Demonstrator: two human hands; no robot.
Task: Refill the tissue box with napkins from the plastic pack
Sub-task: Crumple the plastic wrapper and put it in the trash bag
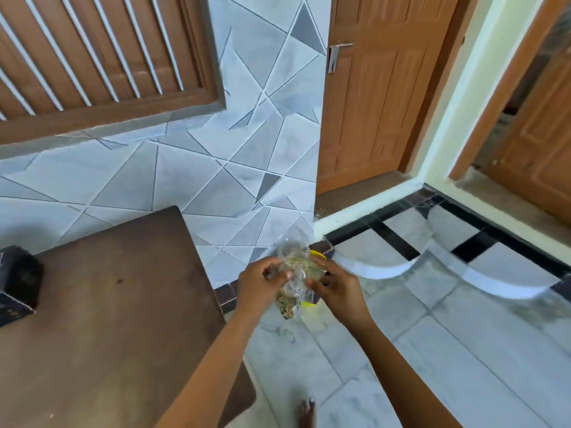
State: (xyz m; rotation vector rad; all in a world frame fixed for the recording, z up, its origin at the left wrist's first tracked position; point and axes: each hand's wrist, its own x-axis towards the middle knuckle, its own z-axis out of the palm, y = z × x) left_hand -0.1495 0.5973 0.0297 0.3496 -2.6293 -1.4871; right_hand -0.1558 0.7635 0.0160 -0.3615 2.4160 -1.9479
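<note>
Both hands [301,282] around seemingly empty plastic pack [293,267].

We see a clear, crinkled, glossy plastic pack [293,273], a dark matt wooden surface [117,304], a matt black cardboard box [17,282], polished marble-look floor tiles [448,335], and a brown wooden door [380,97] with a metal handle [335,55].

Clear crinkled plastic pack [295,267] shows green and brown print at its lower end, with a bright yellow round object [315,256] peeking behind it; dark brown wooden tabletop [108,304] carries a black cardboard box [17,282] at its left edge; wall tiles [185,180] run pale grey with darker grey triangles and white lines; floor [448,335] is white marble banded black; doors [386,88] orange-brown
</note>
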